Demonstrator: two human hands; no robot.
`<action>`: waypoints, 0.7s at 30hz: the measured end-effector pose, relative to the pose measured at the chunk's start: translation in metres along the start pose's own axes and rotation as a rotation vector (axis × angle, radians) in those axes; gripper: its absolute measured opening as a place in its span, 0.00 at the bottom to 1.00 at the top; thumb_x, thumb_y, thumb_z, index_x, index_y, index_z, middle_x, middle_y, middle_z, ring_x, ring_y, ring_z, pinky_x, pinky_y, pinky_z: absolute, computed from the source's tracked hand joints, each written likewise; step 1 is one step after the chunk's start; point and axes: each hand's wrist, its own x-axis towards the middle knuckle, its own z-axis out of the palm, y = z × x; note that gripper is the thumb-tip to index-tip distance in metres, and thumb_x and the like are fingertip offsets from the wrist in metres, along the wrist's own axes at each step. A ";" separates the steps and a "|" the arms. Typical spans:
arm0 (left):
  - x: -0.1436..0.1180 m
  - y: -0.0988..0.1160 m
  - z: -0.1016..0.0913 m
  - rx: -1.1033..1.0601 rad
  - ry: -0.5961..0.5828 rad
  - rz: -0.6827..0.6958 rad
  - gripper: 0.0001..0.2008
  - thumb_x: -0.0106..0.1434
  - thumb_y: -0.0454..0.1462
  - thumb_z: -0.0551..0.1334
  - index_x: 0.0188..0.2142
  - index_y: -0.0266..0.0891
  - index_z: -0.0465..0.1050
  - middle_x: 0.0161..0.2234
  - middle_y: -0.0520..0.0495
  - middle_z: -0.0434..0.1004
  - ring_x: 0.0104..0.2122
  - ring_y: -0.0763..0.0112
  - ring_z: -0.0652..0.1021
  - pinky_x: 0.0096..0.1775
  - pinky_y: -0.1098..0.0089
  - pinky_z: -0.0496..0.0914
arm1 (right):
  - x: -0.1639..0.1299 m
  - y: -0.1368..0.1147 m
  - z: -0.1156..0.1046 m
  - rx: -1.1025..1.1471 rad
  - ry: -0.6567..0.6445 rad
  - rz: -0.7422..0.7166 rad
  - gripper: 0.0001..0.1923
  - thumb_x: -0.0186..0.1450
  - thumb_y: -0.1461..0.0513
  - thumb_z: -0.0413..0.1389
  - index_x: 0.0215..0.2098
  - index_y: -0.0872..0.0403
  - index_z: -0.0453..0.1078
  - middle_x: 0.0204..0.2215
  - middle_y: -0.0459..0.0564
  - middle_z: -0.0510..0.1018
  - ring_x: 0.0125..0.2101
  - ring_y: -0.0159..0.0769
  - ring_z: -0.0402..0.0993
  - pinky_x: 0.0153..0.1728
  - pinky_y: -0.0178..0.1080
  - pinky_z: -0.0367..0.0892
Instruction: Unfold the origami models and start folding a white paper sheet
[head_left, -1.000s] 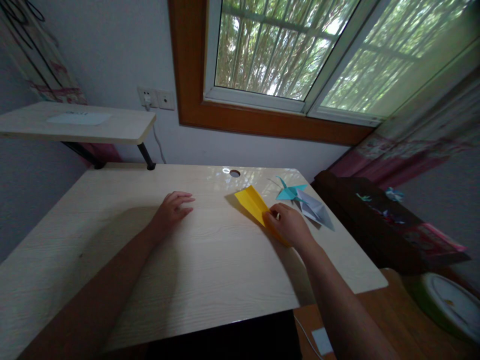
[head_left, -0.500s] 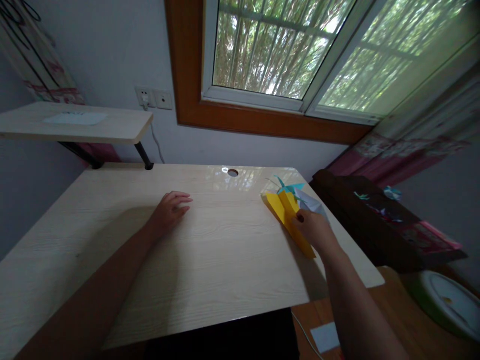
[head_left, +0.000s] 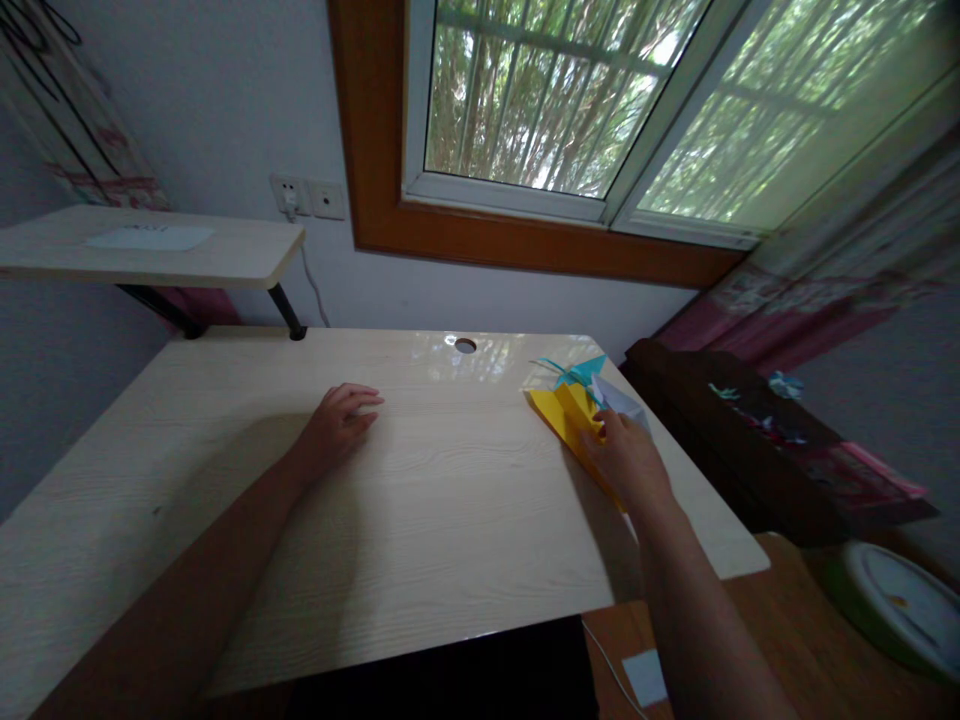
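My left hand (head_left: 343,425) rests on the left half of the wooden table (head_left: 450,500), fingers loosely apart and holding nothing. At the table's right side my right hand (head_left: 628,455) is over a yellow folded paper plane (head_left: 559,412). Its thumb and fingers are a little apart at the plane's upper edge, and the hand covers part of it. Just behind the plane lies a teal folded paper piece (head_left: 583,371) with thin strips. A pale lavender folded paper (head_left: 619,398) sits beside it, partly hidden by my right hand.
A raised shelf (head_left: 247,255) on black legs stands at the back left, a white sheet (head_left: 150,237) on it. The tabletop has a round cable hole (head_left: 466,346). To the right are a dark cabinet (head_left: 697,430) with small items and a round white-and-green container (head_left: 907,600).
My right hand has loosened from its pinch on the yellow paper plane, its fingers extending. The teal paper has shifted and tipped lower. My left hand stays put.
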 end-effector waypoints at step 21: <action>-0.003 0.029 -0.012 0.285 -0.200 0.124 0.28 0.68 0.50 0.60 0.64 0.43 0.64 0.66 0.39 0.62 0.68 0.49 0.58 0.66 0.46 0.55 | -0.006 -0.164 0.003 0.593 -0.119 -0.888 0.32 0.69 0.50 0.57 0.67 0.51 0.58 0.66 0.62 0.63 0.66 0.50 0.59 0.64 0.56 0.60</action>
